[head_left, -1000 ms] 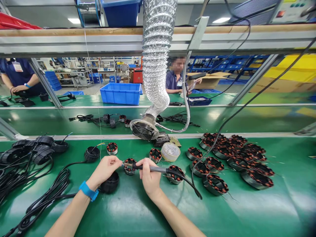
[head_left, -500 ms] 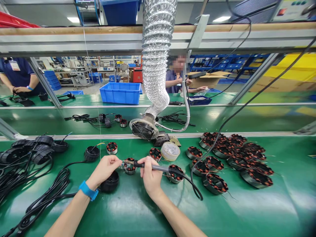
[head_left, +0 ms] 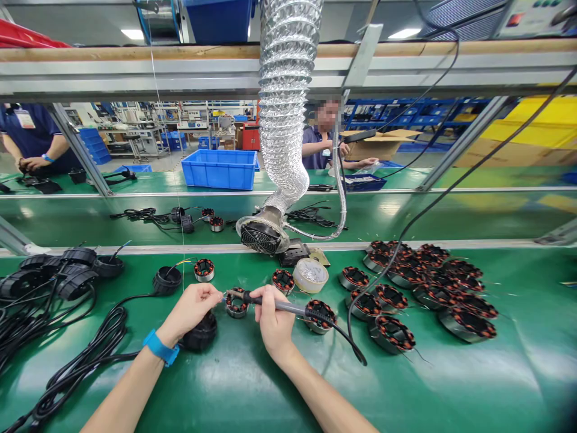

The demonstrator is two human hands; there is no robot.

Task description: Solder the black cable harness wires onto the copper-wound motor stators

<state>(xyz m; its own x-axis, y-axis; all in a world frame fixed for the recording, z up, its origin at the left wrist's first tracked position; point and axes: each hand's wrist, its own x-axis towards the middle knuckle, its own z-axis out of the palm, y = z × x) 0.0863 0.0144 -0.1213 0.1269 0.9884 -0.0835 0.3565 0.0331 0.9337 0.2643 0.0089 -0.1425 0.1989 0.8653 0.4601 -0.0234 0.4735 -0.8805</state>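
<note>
My right hand (head_left: 274, 319) is closed round the grey handle of a soldering iron (head_left: 288, 306). The iron's tip points left, over a stator (head_left: 237, 303) with dark orange windings that stands on the green bench. Thumb and finger of my left hand (head_left: 193, 310) are pinched on a thin wire at the stator's left edge, close to the tip. A fine strand hangs from a spool above down to this hand. Below my left hand lies a round black housing (head_left: 201, 332) with a black cable, partly covered by the hand.
A fume duct (head_left: 283, 108) with a fan grille hangs ahead. Many stators (head_left: 433, 276) crowd the right; black housings (head_left: 76, 273) and coiled cables (head_left: 97, 349) fill the left. A round solder tub (head_left: 311, 275) stands mid-bench. Two people sit or stand beyond the rail.
My hands hold nearly the same place, the iron's tip still by the stator. On the strip behind, the cables and small stators have slid slightly left. A whitish wisp at the tip has thinned.
</note>
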